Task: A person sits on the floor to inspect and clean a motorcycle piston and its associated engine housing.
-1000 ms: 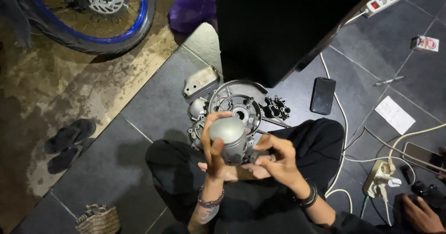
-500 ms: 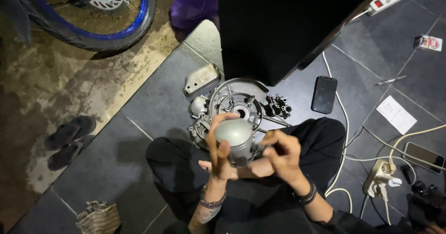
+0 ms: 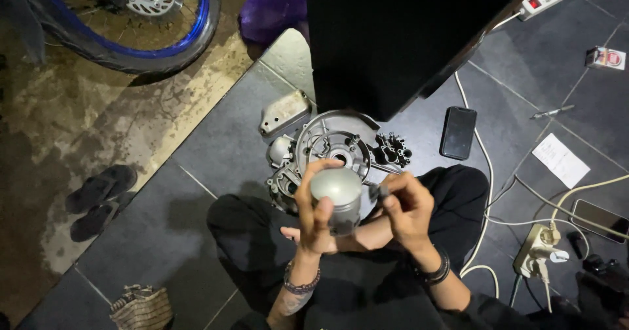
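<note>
Sandals [image 3: 98,200]: two, on floor, far left.
Left hand [image 3: 316,215]: gripping one grey piston [image 3: 337,199] above lap.
Right hand [image 3: 407,209]: closed, pinching a small dark part [image 3: 378,191], perhaps a pin.
Engine case [image 3: 331,150]: one, on floor.
Floor [image 3: 196,166]: dark tiles; one phone [image 3: 457,132].

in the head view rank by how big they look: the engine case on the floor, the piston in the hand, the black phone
1. engine case, largest though partly hidden
2. and 3. piston in the left hand and black phone look alike; the piston is nearer the camera, so unranked.
</note>
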